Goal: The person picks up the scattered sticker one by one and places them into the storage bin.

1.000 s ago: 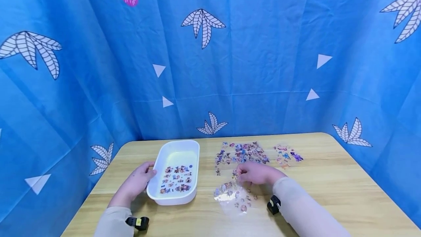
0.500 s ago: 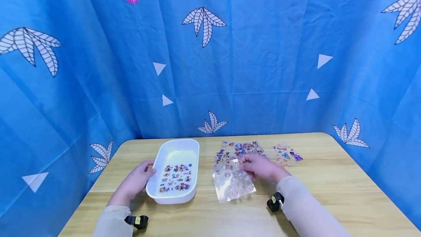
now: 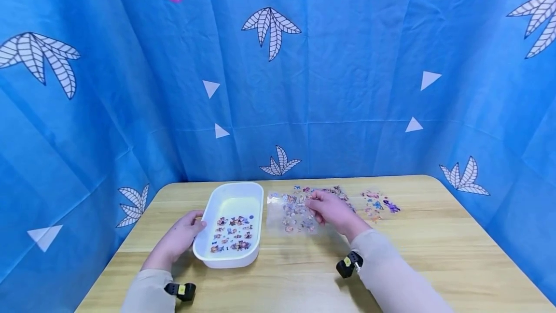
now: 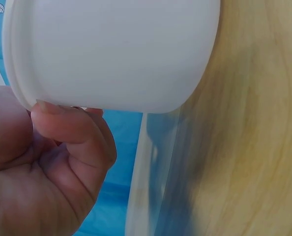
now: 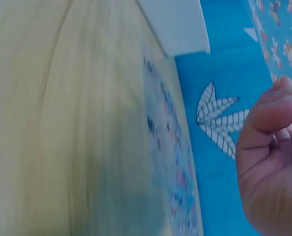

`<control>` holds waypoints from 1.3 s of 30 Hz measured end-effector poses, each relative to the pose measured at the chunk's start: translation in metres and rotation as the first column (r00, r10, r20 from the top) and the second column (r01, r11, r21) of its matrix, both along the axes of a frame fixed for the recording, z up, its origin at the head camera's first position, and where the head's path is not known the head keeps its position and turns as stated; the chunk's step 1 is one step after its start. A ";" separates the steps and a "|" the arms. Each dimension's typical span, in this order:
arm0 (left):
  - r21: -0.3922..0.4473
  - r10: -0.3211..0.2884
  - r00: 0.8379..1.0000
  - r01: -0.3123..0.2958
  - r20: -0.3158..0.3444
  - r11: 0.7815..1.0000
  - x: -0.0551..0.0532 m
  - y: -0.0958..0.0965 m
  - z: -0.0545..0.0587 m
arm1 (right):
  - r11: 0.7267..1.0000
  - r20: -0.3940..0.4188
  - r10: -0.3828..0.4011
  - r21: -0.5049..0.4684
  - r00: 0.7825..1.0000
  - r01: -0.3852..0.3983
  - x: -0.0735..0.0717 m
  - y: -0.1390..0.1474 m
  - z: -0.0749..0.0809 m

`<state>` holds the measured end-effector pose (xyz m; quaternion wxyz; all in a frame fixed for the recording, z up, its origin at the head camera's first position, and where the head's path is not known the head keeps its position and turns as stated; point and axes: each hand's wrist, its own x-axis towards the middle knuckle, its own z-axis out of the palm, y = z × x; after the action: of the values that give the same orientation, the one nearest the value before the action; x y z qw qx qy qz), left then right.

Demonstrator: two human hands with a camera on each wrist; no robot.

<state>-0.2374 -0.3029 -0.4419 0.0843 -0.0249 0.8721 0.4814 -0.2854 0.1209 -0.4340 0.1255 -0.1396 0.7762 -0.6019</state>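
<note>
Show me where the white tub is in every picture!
Head: the white tub is below the middle, a bit left.
Left wrist: it's big, across the top from the left past the middle.
Right wrist: only part shows, at the top edge, just right of middle.
Shared landmark: the blue curtain.

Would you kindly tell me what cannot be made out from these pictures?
- Head: printed figures in the white tray, too small to identify.
- Left wrist: the tray's inside, hidden by its outer wall.
- Right wrist: held sheet, cut off by top and right edges; flat sheets, blurred.
</note>
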 end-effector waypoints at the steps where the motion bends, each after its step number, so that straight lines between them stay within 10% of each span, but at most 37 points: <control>1: -0.002 0.001 1.000 -0.001 0.000 1.000 0.000 0.000 0.001 | 1.000 -0.003 -0.002 -0.008 1.000 0.002 -0.001 -0.004 0.001; 39: 0.004 -0.001 1.000 0.001 0.009 1.000 -0.001 0.000 0.000 | 0.996 0.100 0.000 -0.087 0.995 0.009 0.010 -0.099 -0.003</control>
<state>-0.2384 -0.3025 -0.4423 0.0884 -0.0266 0.8708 0.4829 -0.2752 0.0217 -0.4369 0.1564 -0.1129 0.7422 -0.6418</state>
